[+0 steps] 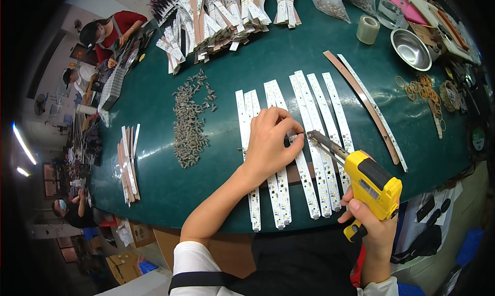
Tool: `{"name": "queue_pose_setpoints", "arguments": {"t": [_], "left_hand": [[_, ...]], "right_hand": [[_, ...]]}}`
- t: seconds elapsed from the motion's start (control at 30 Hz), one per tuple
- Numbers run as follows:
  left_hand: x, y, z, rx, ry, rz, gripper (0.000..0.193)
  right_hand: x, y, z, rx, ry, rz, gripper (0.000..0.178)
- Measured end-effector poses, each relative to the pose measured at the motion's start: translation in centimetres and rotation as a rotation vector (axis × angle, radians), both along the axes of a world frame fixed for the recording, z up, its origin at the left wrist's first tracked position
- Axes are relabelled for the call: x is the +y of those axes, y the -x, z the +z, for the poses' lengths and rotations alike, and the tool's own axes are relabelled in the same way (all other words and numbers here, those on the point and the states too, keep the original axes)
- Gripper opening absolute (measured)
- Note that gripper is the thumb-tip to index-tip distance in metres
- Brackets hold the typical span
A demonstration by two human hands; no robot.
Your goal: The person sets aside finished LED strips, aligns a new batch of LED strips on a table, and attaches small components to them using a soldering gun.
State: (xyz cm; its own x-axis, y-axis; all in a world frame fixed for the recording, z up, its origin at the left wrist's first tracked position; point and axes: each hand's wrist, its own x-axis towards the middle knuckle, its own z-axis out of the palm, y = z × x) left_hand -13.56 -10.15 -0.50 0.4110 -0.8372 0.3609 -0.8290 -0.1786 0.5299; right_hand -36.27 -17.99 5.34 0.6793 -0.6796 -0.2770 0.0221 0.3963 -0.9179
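Several white LED strips (337,110) lie side by side in front of me, with small parts dotted along them. My left hand (268,141) rests over the middle strips, thumb and forefinger pinched together at one of them; what is between the fingertips is too small to make out. In my right hand (379,226) is a yellow and black soldering gun (374,185), gripped by its handle. Its metal tip points left and meets the strips close to my left fingertips. A brown bar (296,173) runs crosswise beneath the strips.
Small metal parts (190,123) are heaped left of the strips. Bundled strips (221,20) fill the far side; a smaller bundle (128,164) lies left. To the right are two long strips (368,107), a tape roll (367,30), a metal bowl (411,49), rubber bands (425,87) and scissors (437,118).
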Motion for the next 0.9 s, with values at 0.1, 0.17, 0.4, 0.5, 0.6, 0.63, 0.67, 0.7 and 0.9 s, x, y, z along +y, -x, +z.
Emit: {"name": "queue_pose_setpoints", "arguments": {"t": [0.1,0.17,0.4,0.5,0.6,0.63,0.67,0.7,0.9], "left_hand": [[-0.1,0.0,-0.2,0.005,0.005,0.000,0.008],[0.0,0.0,-0.1,0.007,0.007,0.000,0.008],[0.0,-0.1,0.1,0.013,-0.023,0.001,0.010],[-0.1,-0.2,0.0,0.014,-0.016,-0.002,0.010],[0.1,-0.3,0.0,0.021,-0.018,0.000,0.010],[0.2,-0.3,0.0,0.026,-0.022,0.000,0.010],[0.3,-0.4,0.1,0.018,-0.021,0.012,0.010],[0.4,-0.4,0.1,0.026,-0.010,0.005,0.010],[0.3,-0.3,0.3,0.027,0.022,-0.035,0.010]], "right_hand": [[-0.2,0.1,0.1,0.026,-0.017,-0.006,0.053],[-0.5,0.2,0.4,0.053,-0.009,0.069,0.051],[-0.4,0.9,-0.2,-0.035,-0.001,0.027,0.062],[-0.6,1.1,-0.2,-0.113,-0.001,-0.050,0.059],[-1.0,1.2,-0.7,-0.161,-0.048,-0.087,0.056],[-1.3,1.5,-1.3,-0.183,-0.024,-0.080,0.052],[-1.7,1.7,-1.4,-0.192,-0.024,-0.068,0.052],[-2.0,1.7,-1.6,-0.257,-0.030,-0.114,0.049],[-6.5,4.5,-4.1,-0.566,-0.149,-0.190,0.049]]}}
